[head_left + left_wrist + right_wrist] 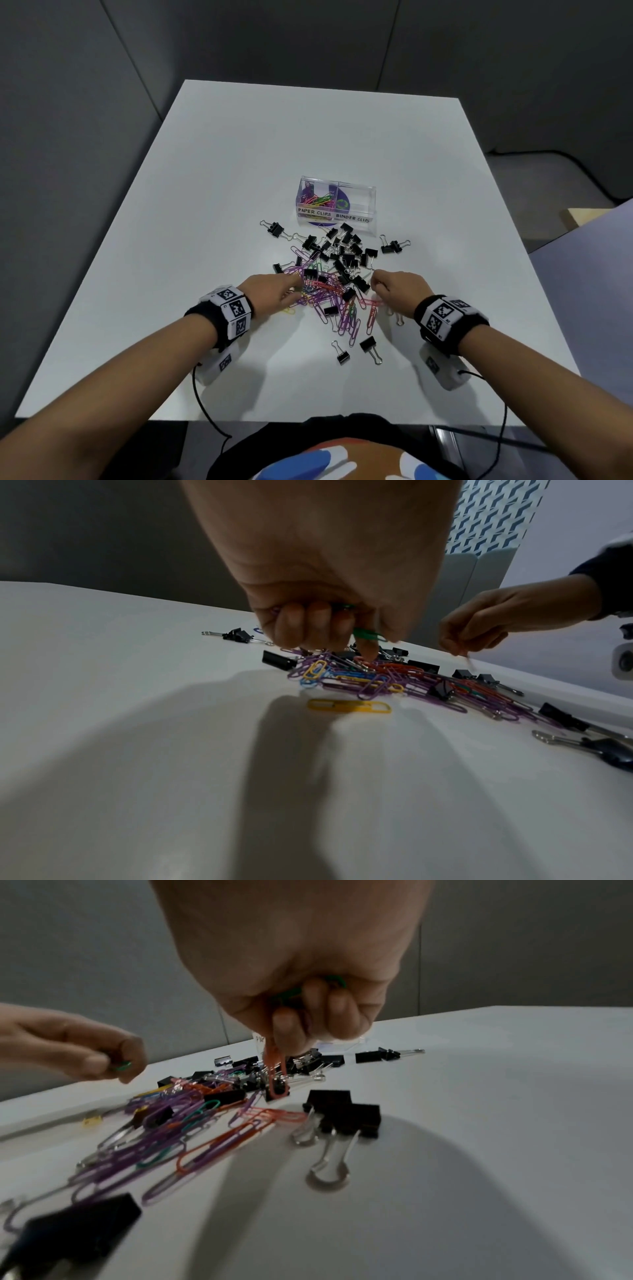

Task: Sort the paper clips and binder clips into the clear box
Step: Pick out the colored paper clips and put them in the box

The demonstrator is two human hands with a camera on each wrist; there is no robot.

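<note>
A heap of coloured paper clips (337, 301) and black binder clips (346, 255) lies mid-table. Behind it stands the clear box (356, 219), labelled PAPER CLIPS and BINDER CLIPS; several coloured clips lie in its left half. My left hand (274, 286) hovers at the heap's left edge, fingers curled round a green paper clip (366, 634) and others. My right hand (394, 286) is at the heap's right edge. It pinches an orange paper clip (276, 1069) that hangs down, with a green clip (291, 992) tucked in the palm.
The white table (239, 171) has bare surface all round the heap. Two binder clips (356, 349) lie apart near me, and a yellow paper clip (349, 706) lies alone by my left hand. Grey partition walls stand behind and to the left.
</note>
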